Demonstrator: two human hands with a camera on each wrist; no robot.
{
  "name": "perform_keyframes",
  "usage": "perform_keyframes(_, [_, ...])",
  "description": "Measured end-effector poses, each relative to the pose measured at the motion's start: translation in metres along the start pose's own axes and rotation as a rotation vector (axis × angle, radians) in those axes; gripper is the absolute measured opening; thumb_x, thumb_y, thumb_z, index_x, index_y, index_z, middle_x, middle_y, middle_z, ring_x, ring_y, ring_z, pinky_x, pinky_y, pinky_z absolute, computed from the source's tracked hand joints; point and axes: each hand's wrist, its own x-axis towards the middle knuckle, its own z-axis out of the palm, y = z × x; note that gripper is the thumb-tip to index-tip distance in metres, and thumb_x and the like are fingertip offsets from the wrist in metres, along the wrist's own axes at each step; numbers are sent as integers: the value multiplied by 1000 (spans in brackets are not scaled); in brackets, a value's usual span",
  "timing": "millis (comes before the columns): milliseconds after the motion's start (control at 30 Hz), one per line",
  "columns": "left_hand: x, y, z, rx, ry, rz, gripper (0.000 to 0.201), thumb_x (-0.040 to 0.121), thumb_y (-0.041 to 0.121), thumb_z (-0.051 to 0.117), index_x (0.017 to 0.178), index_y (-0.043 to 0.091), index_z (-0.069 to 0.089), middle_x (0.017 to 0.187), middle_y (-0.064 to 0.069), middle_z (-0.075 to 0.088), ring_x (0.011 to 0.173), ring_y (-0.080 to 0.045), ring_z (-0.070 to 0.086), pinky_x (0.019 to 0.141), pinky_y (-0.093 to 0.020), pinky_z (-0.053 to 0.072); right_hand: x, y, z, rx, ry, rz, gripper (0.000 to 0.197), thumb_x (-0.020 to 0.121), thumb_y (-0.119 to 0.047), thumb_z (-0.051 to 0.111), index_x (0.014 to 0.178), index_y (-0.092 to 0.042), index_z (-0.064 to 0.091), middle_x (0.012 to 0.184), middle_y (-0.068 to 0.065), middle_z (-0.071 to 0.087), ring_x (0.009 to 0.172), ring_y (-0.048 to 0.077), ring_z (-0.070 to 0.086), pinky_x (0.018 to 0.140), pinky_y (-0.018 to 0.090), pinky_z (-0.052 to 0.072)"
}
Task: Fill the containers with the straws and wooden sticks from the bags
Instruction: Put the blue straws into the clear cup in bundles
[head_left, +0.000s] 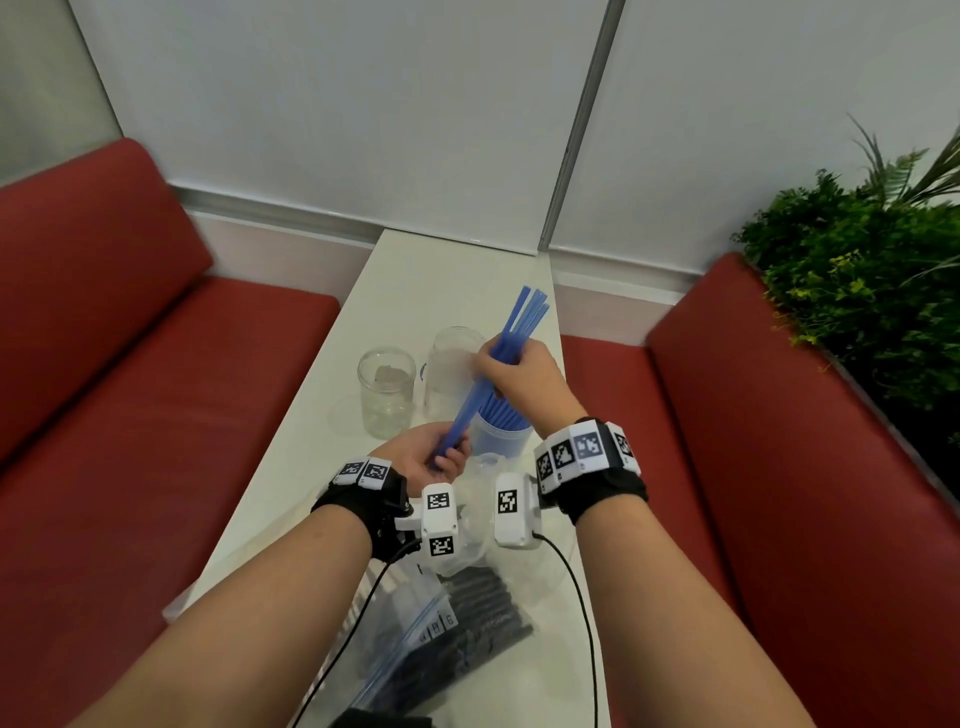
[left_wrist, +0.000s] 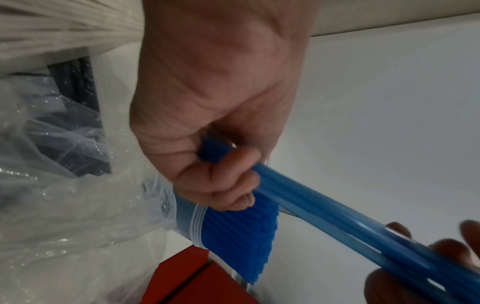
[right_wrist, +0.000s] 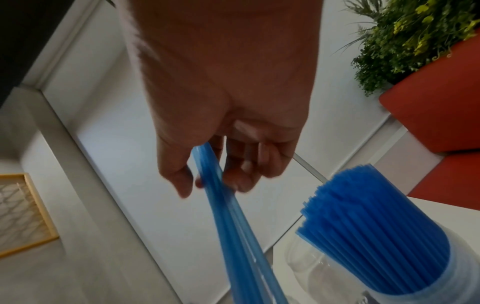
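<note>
A small bunch of blue straws (head_left: 498, 353) slants above the white table (head_left: 415, 280), held by both hands. My left hand (head_left: 434, 457) grips its lower end (left_wrist: 285, 195), fingers curled round it. My right hand (head_left: 519, 371) pinches the same bunch higher up (right_wrist: 210, 174). Just below stands a clear container packed with blue straws (head_left: 501, 423) (right_wrist: 376, 236). Two clear jars stand behind: a short one (head_left: 387, 392) and a taller one (head_left: 452, 374), partly hidden by my right hand. A zip bag of dark straws (head_left: 478, 618) lies near me.
Crumpled clear plastic bags (head_left: 478, 509) (left_wrist: 64, 205) lie between my wrists. Red bench seats (head_left: 156, 415) flank the narrow table on both sides. A green plant (head_left: 862, 260) stands behind the right seat. A white wall closes the table's far end.
</note>
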Motion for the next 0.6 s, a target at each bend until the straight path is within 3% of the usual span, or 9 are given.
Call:
perform_keyframes(100, [7,1,-6,24,17,34,11,91,20,58,82,14,55,51,0,46,30,-7,34,25,-16,16,4,-3,-15,-64,-201,55,17,87,-25,71,81,-10,68,75,24,68,52,15,56,49,23,44])
perform_keyframes(200, [17,4,-5,153,116,130,19,96,23,55,80,15,48,53,0,42,31,-6,30,26,-15,16,8,1,-31,-24,-266,106,15,86,-19,73,87,-4,70,83,28,71,60,25,65,54,28,54])
perform_keyframes(300, [30,9,2,210,213,241,24,98,24,49,77,12,47,58,-6,51,33,-8,39,28,-15,25,18,9,-46,14,-168,135,25,86,-15,76,93,8,69,82,26,74,61,29,70,62,30,61])
perform_keyframes(433, [51,13,16,367,266,344,16,98,9,43,91,0,53,72,-17,57,48,-21,55,40,-21,45,35,22,-62,-68,-41,171,21,87,-16,77,96,2,71,79,15,76,67,30,75,77,40,63])
perform_keyframes(500, [62,17,22,545,333,373,13,99,11,45,101,0,50,81,-19,58,54,-28,59,48,-28,50,42,29,-65,-87,19,175,18,87,-15,76,95,1,71,77,16,76,65,28,74,75,39,63])
perform_keyframes(600, [80,24,26,775,468,439,24,99,28,49,108,6,42,96,-21,61,55,-28,57,49,-29,48,52,37,-66,-123,115,153,16,88,-14,74,93,1,70,71,16,74,57,21,71,61,26,58])
